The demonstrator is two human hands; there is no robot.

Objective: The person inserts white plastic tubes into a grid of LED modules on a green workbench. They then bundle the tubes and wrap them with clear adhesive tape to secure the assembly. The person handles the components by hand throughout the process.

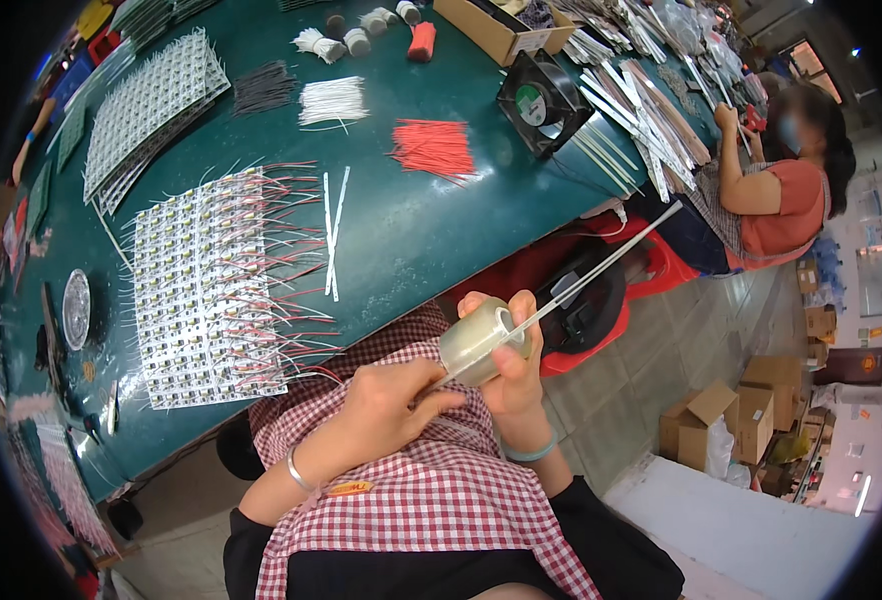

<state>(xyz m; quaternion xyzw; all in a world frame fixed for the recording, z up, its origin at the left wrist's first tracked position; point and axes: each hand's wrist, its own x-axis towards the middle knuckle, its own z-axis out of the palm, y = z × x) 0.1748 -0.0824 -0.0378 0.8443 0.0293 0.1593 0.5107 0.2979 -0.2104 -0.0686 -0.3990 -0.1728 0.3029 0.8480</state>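
My right hand [513, 388], a teal band at its wrist, is wrapped round a wide roll of clear tape [474, 350] in front of my checked apron. Long thin white strips [606, 266] stick out from the roll's open end, up and to the right; the fingers of that hand press near them. My left hand [393, 402], with a silver bangle, is closed in a pinch at the roll's lower left end. What sits between its fingertips is too small to make out. On the table to the left lies a panel of small white circuit boards [201, 290] with red and white wires.
Two thin white strips [333, 235] lie beside the panel. Bundles of black wires [264, 87], white wires [332, 101] and red wires [433, 148] lie farther back. A black fan [543, 103] stands near the table edge. A co-worker [781, 200] sits at right; cardboard boxes [706, 425] are on the floor.
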